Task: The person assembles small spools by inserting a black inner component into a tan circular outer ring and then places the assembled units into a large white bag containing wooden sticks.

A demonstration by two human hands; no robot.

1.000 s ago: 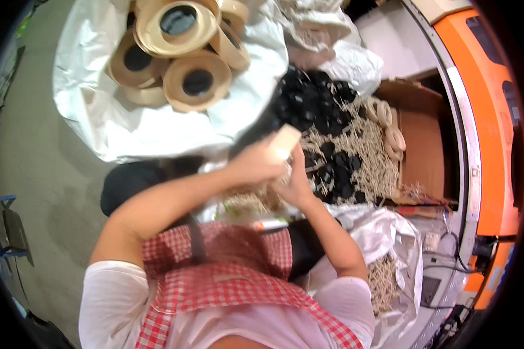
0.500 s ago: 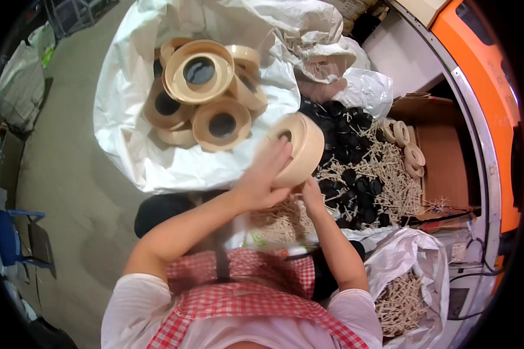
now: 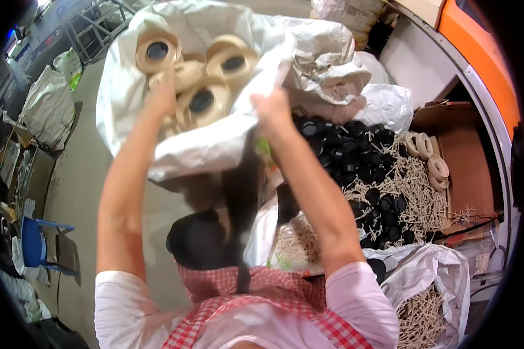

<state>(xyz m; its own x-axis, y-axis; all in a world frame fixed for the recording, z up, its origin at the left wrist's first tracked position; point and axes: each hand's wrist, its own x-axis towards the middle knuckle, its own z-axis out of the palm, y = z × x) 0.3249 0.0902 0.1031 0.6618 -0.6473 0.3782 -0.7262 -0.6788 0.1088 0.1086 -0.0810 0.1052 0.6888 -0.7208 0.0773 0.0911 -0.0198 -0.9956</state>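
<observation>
A large white woven sack (image 3: 198,158) bulges in front of me, holding several beige round plastic parts. Each of these beige cup-like parts (image 3: 215,93) has a wide rim and a dark round middle. My left hand (image 3: 164,96) reaches over the sack's near edge and is in among the parts, against one of them; its fingers are smeared by motion. At the sack's right edge, my right hand (image 3: 272,110) closes on the white fabric.
Right of the sack lie piled black caps (image 3: 355,148) and small beige sprue-like pieces (image 3: 422,195). Beige rings (image 3: 438,167) lean by a cardboard box (image 3: 468,151). A second white sack (image 3: 448,270) holds more small pieces. A blue chair (image 3: 35,241) stands at left.
Both hands have moved forward to the sack. The beige part they held beside it is out of them, and the parts inside lie differently. My right hand has taken hold of the sack's edge.
</observation>
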